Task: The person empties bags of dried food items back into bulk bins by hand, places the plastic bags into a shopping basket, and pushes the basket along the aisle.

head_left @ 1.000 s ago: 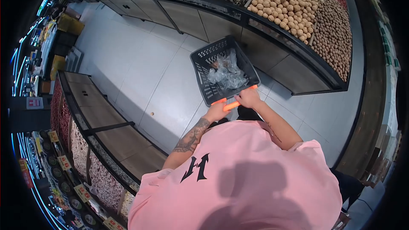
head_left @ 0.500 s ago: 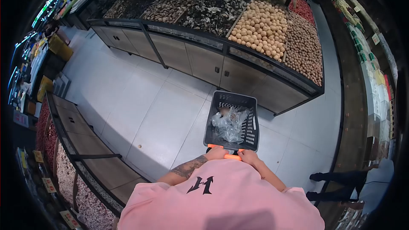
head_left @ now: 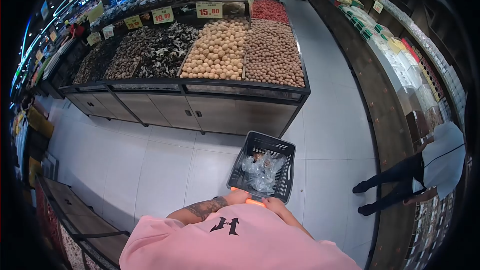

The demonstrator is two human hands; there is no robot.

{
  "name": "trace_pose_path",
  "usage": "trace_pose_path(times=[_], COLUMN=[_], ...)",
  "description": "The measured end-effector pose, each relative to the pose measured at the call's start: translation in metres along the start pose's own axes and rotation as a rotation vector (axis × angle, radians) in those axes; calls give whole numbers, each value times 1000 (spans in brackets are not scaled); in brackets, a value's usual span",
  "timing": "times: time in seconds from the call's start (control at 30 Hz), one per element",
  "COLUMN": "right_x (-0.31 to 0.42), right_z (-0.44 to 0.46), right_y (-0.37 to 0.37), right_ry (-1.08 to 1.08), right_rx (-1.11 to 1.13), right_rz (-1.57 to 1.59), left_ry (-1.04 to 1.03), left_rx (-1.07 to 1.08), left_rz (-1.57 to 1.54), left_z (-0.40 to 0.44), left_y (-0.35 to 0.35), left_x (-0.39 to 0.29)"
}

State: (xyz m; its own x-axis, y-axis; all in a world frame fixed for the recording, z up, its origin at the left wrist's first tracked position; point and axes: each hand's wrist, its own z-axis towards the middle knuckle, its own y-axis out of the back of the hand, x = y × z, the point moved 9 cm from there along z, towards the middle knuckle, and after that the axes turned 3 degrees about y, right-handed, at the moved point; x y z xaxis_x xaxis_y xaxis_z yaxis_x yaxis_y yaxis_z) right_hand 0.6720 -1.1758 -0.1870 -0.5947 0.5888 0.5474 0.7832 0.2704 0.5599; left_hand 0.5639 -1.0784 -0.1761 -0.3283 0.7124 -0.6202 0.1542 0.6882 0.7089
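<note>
Both of my hands are closed around the orange handle (head_left: pixel 255 203) of a dark grey shopping basket (head_left: pixel 287 172) in front of my body. My left hand (head_left: pixel 236 197), below a tattooed forearm, grips the handle's left part. On its right part is my right hand (head_left: pixel 273 204), fingers wrapped round it. Crumpled clear plastic bags (head_left: pixel 263 172) lie inside the basket, with something brownish (head_left: pixel 260 156) partly hidden under them at the far end.
A display counter (head_left: pixel 225 112) ahead holds round tan goods (head_left: pixel 217 52), smaller brown ones (head_left: pixel 274 52) and dark dried goods, with price signs (head_left: pixel 209 10). Another counter (head_left: pixel 75 210) stands at left. A person (head_left: pixel 415 170) stands by the right-hand shelves.
My view has turned right and tilted up, showing more of the aisle beyond the counter's corner. The basket has come nearer that corner. Both hands keep their hold on the handle.
</note>
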Motion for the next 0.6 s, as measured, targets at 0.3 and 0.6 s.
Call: trace_pose_path(times=[0.3, 0.6], right_x=[-113, -140], right_z=[-22, 10], right_y=[101, 174], right_ry=[-76, -102], right_rx=[-336, -487], right_rz=[111, 180], left_ry=[-35, -46], left_rx=[30, 57], left_rz=[51, 114], left_z=[133, 218], left_y=[-7, 32], left_x=[-72, -77])
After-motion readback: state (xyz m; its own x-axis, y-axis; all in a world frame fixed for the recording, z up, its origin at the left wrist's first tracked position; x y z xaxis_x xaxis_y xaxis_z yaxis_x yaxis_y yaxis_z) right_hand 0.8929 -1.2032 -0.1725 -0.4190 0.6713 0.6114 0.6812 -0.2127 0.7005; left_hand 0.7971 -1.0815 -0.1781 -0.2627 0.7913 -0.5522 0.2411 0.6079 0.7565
